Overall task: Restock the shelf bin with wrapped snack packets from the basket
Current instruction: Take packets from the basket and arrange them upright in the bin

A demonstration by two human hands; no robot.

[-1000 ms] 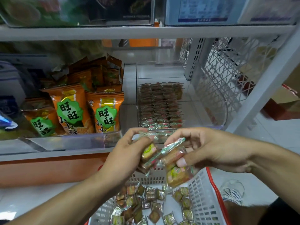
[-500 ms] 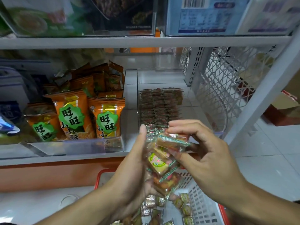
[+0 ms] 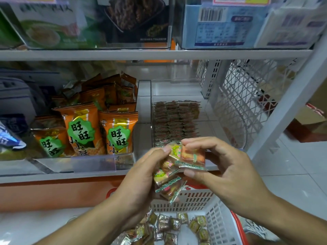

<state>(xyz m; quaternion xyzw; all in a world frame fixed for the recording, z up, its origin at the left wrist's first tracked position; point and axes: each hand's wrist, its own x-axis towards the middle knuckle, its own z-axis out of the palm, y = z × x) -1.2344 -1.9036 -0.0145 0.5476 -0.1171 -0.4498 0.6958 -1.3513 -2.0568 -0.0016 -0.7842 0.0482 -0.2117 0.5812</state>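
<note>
Above basket, hands grip packets.

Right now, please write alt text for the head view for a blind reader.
Both hands, left and right, hold a bunch of packets above the basket, in front of the clear bin on the shelf.

White shelf: clear bin with stacked snack packets, orange bags beside.
</note>
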